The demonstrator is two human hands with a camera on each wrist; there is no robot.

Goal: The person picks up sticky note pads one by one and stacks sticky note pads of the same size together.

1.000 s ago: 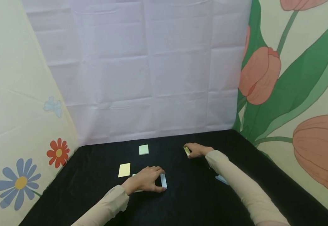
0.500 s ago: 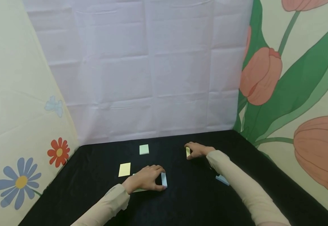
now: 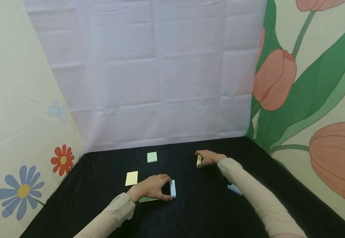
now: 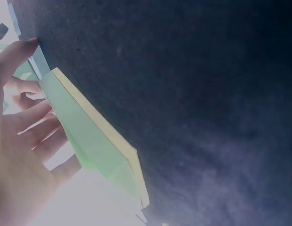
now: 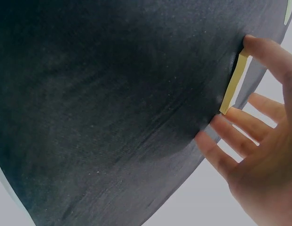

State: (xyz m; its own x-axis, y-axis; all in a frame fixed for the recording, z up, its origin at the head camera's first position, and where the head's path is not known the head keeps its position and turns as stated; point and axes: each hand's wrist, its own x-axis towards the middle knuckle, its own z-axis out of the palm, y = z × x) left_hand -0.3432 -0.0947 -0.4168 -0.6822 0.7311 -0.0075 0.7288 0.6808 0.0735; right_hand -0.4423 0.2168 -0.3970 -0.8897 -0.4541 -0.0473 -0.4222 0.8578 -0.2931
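In the head view, my left hand (image 3: 153,186) arches over the table, thumb and fingertips at the near corners of a light-blue sticky note pad (image 3: 173,189). The pad's top end shows past the fingertips. Below that palm lies a green sticky note pad (image 3: 148,199), partly hidden; the left wrist view shows it as a green pad (image 4: 89,122) with a pale yellow edge. Farther back on the right, my right hand (image 3: 209,158) holds a small yellow sticky note pad (image 5: 234,84) by its two ends, thumb at one and a finger at the other.
Black cloth (image 3: 190,211) covers the table. A pale yellow pad (image 3: 131,178) lies left of my left hand, and a mint green pad (image 3: 152,157) sits farther back. Another blue pad (image 3: 234,189) is partly covered by my right sleeve. A white cloth (image 3: 160,82) hangs behind.
My left hand has drawn slightly left, uncovering more of the blue pad's end and the green pad. The yellow pad in my right hand has turned and shifted slightly right.
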